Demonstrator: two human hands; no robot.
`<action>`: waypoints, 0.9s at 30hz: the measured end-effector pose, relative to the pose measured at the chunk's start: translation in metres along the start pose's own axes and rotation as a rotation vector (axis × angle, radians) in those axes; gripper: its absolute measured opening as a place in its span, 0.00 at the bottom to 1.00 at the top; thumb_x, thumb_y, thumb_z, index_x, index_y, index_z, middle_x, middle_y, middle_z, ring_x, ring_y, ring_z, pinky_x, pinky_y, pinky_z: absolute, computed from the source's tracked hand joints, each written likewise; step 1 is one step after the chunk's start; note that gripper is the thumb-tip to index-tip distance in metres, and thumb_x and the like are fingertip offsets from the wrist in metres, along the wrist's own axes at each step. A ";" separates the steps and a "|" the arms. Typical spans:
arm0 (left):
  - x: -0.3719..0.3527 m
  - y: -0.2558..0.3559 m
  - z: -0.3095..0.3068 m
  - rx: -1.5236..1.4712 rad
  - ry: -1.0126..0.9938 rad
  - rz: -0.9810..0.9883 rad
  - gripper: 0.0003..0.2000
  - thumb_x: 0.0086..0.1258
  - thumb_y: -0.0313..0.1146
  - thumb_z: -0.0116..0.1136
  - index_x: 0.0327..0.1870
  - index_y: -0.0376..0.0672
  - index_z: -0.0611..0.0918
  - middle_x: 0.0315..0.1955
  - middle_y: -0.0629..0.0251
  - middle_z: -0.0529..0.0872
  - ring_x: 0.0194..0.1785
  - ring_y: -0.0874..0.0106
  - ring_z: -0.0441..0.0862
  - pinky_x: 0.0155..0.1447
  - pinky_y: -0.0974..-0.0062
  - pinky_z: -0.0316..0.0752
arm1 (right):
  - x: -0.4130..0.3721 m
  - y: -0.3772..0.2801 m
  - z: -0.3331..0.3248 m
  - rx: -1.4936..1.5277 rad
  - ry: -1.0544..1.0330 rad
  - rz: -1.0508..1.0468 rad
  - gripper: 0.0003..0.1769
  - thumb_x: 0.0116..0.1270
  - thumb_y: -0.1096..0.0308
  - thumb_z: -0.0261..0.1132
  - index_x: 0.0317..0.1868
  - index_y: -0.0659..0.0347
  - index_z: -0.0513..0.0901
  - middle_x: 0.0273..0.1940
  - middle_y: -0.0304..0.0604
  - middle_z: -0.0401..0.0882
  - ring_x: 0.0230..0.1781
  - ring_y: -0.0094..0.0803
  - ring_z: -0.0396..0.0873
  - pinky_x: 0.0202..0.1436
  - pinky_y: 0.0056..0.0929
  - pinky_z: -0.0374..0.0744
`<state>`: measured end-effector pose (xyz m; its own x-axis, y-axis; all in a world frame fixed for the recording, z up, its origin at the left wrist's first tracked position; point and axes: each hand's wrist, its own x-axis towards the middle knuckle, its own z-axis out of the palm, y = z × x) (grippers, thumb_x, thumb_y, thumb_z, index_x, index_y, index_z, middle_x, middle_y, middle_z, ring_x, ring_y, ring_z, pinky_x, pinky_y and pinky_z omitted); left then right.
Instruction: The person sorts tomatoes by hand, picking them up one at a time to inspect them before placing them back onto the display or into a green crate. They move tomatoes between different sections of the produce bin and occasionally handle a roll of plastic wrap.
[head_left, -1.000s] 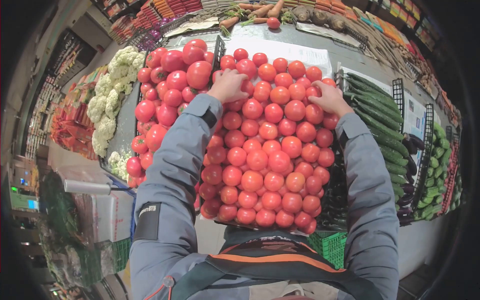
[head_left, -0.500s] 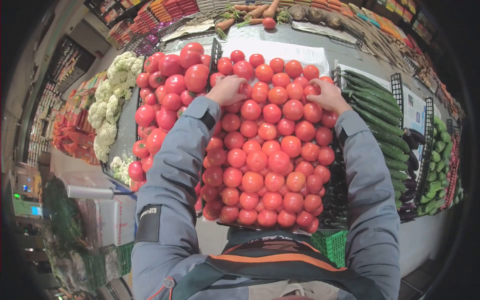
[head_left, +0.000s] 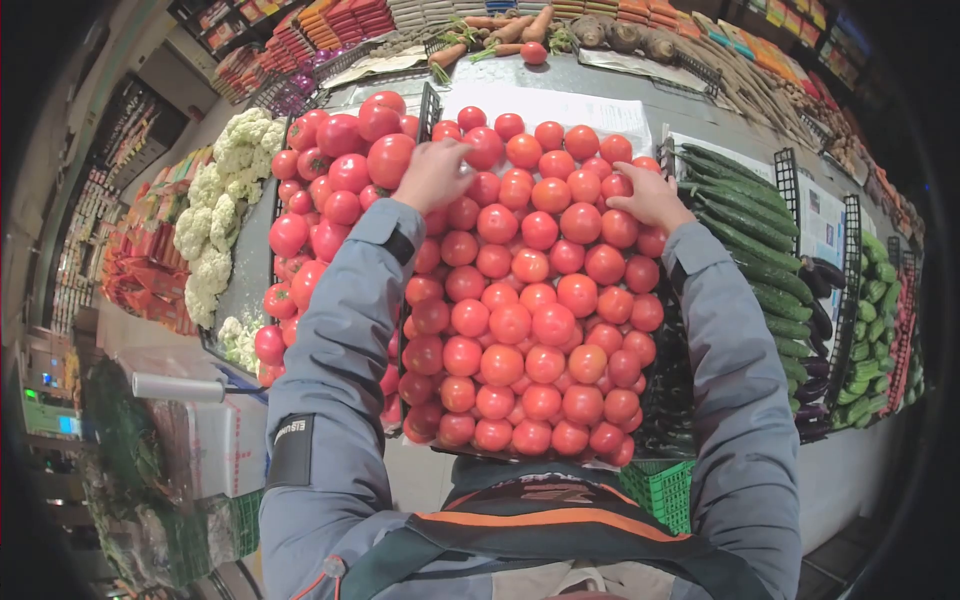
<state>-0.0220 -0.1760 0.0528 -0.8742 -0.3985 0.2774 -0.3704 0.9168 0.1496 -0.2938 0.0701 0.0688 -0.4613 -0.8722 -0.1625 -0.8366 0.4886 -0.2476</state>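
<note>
Rows of round red tomatoes (head_left: pixel 540 290) are heaped in the display in front of me. My left hand (head_left: pixel 436 174) is over the upper left edge of the heap, fingers a little apart and curved. No tomato shows in its grip, though its palm side is partly hidden. At the upper right, my right hand (head_left: pixel 648 196) curls its fingers and thumb round a tomato (head_left: pixel 616 186) that sits among the others. Larger pinkish tomatoes (head_left: pixel 348 172) fill the section to the left, past a black divider (head_left: pixel 429 108).
Cauliflower (head_left: pixel 212 215) lies at the far left. Cucumbers (head_left: pixel 750 240) and eggplants (head_left: pixel 820 300) stand to the right behind black racks. Carrots (head_left: pixel 505 38) and a single tomato (head_left: pixel 534 53) are at the back. A green crate (head_left: pixel 662 494) is below the display.
My left hand has drawn back left from the tomato it was touching. My right hand has shifted slightly left and down, still at the upper right tomatoes. The view has moved slightly.
</note>
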 end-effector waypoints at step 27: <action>-0.015 -0.018 -0.016 0.094 -0.270 0.108 0.24 0.55 0.24 0.69 0.54 0.46 0.75 0.48 0.54 0.75 0.45 0.47 0.81 0.36 0.47 0.74 | -0.014 0.010 0.026 0.056 0.223 -0.034 0.30 0.68 0.51 0.62 0.69 0.50 0.74 0.71 0.35 0.71 0.73 0.40 0.67 0.72 0.75 0.53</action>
<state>0.0032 -0.1871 0.0607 -0.9573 -0.2883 0.0229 -0.2873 0.9570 0.0411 -0.2883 0.0874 0.0438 -0.4921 -0.8684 0.0609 -0.8381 0.4537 -0.3028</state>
